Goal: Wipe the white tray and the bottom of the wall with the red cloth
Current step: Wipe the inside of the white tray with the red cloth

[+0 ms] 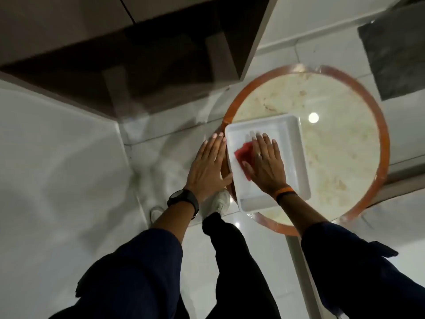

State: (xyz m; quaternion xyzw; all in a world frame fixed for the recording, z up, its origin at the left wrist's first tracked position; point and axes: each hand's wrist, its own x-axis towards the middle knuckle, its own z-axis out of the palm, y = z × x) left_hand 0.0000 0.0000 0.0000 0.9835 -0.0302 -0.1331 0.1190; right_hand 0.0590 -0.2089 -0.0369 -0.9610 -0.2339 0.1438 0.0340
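Shiny white floor tiles lie under a round marble tabletop [340, 125] with an orange rim. On it sits the white plastic tray [292, 157]. Flat and open, the right hand [266, 164] presses the soft red cloth [241, 155] down inside it. Just beside it, the left hand [209, 166], also open, steadies the tray's edge. That tray looks light and slippery, so hold its rim.

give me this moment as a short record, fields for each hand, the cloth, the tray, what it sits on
left hand: flat, fingers spread, against the tray's left outer edge, steadying it
right hand: flat, palm down, pressing the red cloth
red cloth: inside the tray, mostly under the right hand
white tray: rectangular, on the table's left part
round table: pale stained top, orange-brown rim
wall wiping: not yet begun
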